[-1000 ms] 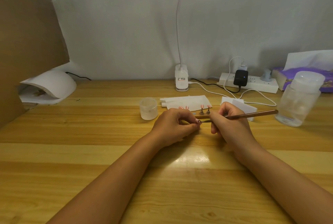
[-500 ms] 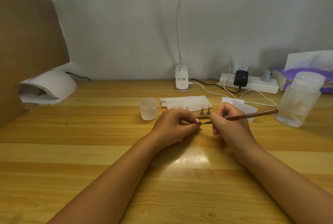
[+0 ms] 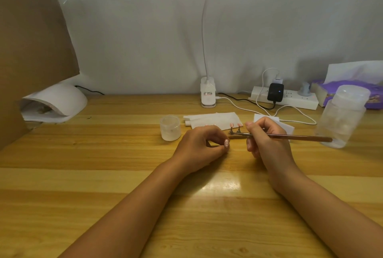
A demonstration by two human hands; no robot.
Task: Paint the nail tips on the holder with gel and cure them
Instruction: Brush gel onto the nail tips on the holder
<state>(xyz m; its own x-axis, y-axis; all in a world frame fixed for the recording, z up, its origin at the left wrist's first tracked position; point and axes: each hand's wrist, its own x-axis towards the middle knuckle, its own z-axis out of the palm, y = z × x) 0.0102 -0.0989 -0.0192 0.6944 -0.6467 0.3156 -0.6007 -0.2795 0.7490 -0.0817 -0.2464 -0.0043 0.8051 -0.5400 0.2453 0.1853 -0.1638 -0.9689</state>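
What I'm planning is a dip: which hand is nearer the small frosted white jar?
Left. The left hand is just right of the small frosted white jar; the right hand, holding a brown brush, is farther right.

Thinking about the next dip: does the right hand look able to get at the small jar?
Probably yes: the right hand, holding the brush, must pass behind the left hand, which lies between it and the small jar.

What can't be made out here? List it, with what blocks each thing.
Head view only:
Holder: left part behind the left hand; only two nail tips show clearly.
Stand under the pinched nail tip: hidden by fingers.
Bristles of the brush: too small to see gel.
Curing lamp interior: shadowed, partly behind cardboard.
Tissue box: cut by right edge.
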